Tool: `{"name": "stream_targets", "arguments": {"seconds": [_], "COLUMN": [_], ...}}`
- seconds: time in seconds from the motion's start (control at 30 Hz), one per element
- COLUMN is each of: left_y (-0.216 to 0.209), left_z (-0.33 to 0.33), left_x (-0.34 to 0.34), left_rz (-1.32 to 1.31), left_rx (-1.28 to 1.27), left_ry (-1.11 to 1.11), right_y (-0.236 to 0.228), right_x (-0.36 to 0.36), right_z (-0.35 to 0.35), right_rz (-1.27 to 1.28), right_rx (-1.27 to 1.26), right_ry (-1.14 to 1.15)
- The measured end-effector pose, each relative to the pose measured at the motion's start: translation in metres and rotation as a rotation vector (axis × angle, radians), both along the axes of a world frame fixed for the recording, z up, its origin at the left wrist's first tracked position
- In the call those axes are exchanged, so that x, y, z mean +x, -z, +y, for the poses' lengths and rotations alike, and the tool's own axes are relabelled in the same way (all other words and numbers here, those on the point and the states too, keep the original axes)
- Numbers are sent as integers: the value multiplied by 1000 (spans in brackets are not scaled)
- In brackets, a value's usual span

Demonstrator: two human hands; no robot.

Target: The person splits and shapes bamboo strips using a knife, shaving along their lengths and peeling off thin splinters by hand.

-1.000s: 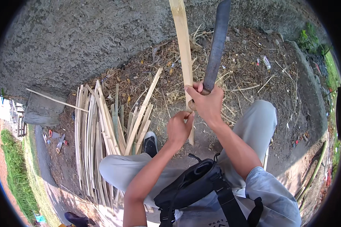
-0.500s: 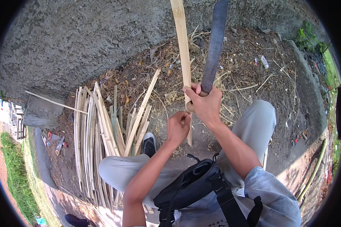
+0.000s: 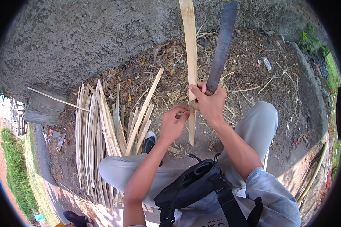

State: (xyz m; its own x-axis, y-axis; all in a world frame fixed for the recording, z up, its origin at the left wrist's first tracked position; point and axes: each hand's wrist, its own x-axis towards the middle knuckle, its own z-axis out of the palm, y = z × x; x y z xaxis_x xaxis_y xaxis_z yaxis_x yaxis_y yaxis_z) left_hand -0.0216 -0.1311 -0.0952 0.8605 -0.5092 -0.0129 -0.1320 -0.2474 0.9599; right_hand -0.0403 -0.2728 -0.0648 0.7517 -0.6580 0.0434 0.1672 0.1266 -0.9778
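Observation:
My right hand (image 3: pixel 213 106) is closed round the short handle of a machete (image 3: pixel 222 47), its dark broad blade pointing away from me. The same hand's thumb presses on a long pale split bamboo strip (image 3: pixel 190 49), which stands out beyond the hand alongside the blade. The strip's lower end tapers below my hands. My left hand (image 3: pixel 173 123) is closed with the fingers curled and pinched at the strip's left edge, just below the right thumb. Whatever lies between those fingertips is too small to make out.
Many split bamboo strips (image 3: pixel 91 140) lie in a pile at the left, by my shoe (image 3: pixel 150 140). A rough concrete wall (image 3: pixel 102 41) rises ahead, with a block (image 3: pixel 45 108) at its foot. A black bag (image 3: pixel 189 181) hangs at my waist. Part of another person's shoe (image 3: pixel 75 218) shows at lower left.
The bamboo strip and machete have shifted slightly right in view with my right hand. My left hand has moved a little left relative to the strip, its fingertips at the edge.

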Motion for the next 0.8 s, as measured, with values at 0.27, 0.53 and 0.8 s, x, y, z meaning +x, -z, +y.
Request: {"name": "stream_targets", "arguments": {"seconds": [0.27,0.53,0.8], "left_y": [-6,29,38], "left_z": [39,24,3], "left_x": [47,21,-3], "left_rz": [180,-548,-1096], "left_rx": [-376,722,316], "left_ry": [-351,-199,81], "right_y": [-6,-6,-1], "right_x": [-1,1,3], "right_z": [-3,0,1], "right_rz": [-13,-11,-4], "right_rx": [115,18,-12], "right_ry": [-11,13,0]}}
